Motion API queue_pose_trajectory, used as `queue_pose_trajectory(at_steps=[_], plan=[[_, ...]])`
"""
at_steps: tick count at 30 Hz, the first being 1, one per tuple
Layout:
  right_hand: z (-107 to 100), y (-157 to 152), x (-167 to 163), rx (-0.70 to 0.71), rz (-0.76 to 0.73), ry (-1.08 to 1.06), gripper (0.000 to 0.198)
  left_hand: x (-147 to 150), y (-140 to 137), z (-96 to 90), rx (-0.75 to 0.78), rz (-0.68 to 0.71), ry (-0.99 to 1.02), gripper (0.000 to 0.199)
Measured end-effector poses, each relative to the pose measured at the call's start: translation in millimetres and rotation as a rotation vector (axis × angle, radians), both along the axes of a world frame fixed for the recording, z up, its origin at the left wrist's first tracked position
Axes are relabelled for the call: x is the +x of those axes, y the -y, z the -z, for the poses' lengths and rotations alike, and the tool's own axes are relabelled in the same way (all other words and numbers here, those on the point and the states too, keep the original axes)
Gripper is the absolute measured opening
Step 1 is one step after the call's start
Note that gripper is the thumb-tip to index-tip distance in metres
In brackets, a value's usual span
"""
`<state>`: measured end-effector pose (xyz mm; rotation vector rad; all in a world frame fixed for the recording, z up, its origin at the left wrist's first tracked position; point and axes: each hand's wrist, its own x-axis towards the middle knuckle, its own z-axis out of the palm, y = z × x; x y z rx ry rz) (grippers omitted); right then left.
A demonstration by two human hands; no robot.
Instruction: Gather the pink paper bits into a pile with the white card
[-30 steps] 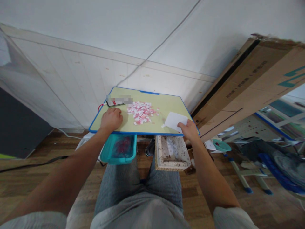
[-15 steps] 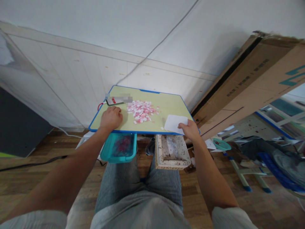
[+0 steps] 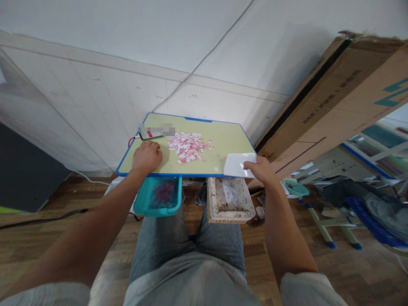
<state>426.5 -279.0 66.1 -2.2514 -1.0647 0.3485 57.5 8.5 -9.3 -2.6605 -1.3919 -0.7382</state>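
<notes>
Wood floor beneath you, your left hand curled on the yellow table, grip unclear, well apart your right hand pinching a flat, glossy white card at the near right edge, farther right than a second ago, pink-and-white pieces beyond.

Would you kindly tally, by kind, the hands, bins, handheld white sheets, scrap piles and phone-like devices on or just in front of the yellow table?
Hands: 2 (left hand, right hand)
Bins: 2 (teal bin, speckled white bin)
Handheld white sheet: 1
Pink-and-white scrap pile: 1
Phone-like device: 1
Total: 7
</notes>
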Motion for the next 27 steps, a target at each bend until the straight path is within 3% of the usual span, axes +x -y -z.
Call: queue_pose_trajectory(at_steps=[3,7,15,19,27], plan=[[1,-12,-11,0.073,0.024,0.04,0.03,0,1,-0.9,-0.004,0.011,0.009,0.032],[7,-22,-23,0.047,-0.027,0.065,0.029,0,3,-2.6,-0.013,0.004,0.003,0.033],[3,14,13,-0.083,-0.045,-0.045,0.018,1,4,-4.4,-0.037,0.001,0.016,0.035],[8,13,7,0.006,-0.002,-0.061,0.023,1,5,-5.6,-0.04,-0.009,0.002,0.034],[22,-34,-17,0.198,-0.009,-0.067,0.037,0,4,-4.5,-0.03,-0.002,0.005,0.033]])
